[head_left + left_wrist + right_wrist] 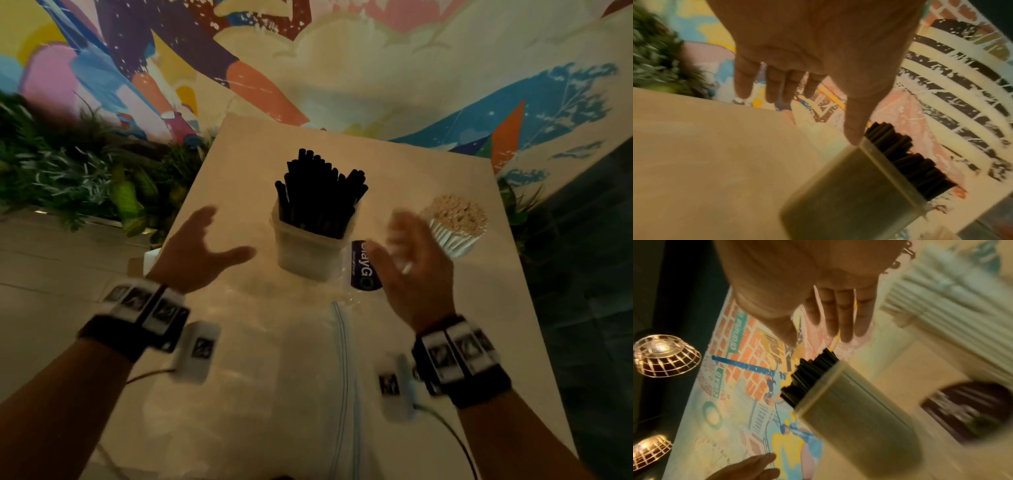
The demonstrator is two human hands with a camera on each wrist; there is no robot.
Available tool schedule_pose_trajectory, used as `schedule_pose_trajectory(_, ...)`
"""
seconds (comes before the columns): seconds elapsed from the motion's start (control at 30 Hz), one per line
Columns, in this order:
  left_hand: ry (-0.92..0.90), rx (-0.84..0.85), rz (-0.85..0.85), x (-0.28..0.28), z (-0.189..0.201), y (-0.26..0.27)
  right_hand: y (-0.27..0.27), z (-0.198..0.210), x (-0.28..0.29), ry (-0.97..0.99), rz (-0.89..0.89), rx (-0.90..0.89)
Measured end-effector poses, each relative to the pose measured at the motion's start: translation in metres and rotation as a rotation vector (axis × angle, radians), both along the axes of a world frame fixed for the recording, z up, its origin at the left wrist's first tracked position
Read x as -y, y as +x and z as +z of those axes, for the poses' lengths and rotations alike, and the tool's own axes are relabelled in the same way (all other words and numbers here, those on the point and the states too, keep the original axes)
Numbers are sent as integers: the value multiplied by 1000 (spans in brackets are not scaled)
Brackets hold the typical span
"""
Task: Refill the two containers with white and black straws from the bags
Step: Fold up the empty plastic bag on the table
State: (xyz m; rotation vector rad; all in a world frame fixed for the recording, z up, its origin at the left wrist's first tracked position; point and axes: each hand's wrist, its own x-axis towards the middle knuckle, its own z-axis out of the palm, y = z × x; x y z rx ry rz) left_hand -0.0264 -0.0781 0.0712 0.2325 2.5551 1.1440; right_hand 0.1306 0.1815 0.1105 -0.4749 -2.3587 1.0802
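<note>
A translucent square container (306,248) stands mid-table, packed with black straws (320,192). To its right, a second container of white straws (455,224) shows its straw ends. My left hand (205,248) hovers open to the left of the black-straw container (851,191), thumb pointing toward it, holding nothing. My right hand (411,263) hovers open between the two containers, blurred, fingers straight. The wrist views show the black straws (807,378) and white straws (953,301) from the side. A clear plastic bag (291,370) lies flat before me.
A purple label (363,265) on the bag lies beside the black-straw container. Green plants (78,164) line the table's left side and a painted wall rises behind. The table (462,308) drops off at its right edge to a dark floor.
</note>
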Motion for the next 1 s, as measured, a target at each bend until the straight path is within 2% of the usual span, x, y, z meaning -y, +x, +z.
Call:
schedule_pose_trajectory(0.03, -109, 11, 64, 16, -8, 7, 14, -9, 4, 19, -17, 137)
schedule_pose_trajectory(0.07, -202, 48, 113, 31, -18, 16, 28, -22, 8, 26, -14, 351)
schedule_pose_trajectory(0.13, -347, 199, 149, 56, -43, 32, 49, -53, 16, -6, 39, 840)
schedule_pose_trajectory(0.17, -395, 288, 147, 64, -56, 39, 57, -69, 19, -59, 67, 1001)
schedule_pose_trajectory(0.23, -416, 421, 156, 69, -73, 54, 67, -94, 25, -215, 74, 1102)
schedule_pose_trajectory(0.33, -287, 461, 228, 55, -77, 73, 71, -121, 33, -373, -5, 994)
schedule_pose_trajectory(0.5, 160, 656, 356, 32, -81, 100, 77, -132, 11, -760, -139, 777)
schedule_pose_trajectory(0.63, 323, 626, 324, 7, -70, 120, 98, -126, -28, -1051, -221, 596)
schedule_pose_trajectory(0.7, 401, 620, 303, -6, -67, 127, 111, -127, -45, -1034, -220, 552)
schedule_pose_trajectory(0.8, 532, 704, 276, -31, -57, 133, 125, -124, -59, -953, -166, 513)
schedule_pose_trajectory(0.9, 571, 763, 345, -51, -55, 132, 128, -116, -65, -1003, -152, 424)
schedule_pose_trajectory(1.0, 396, 527, 313, -72, -58, 136, 125, -113, -75, -841, -275, 385)
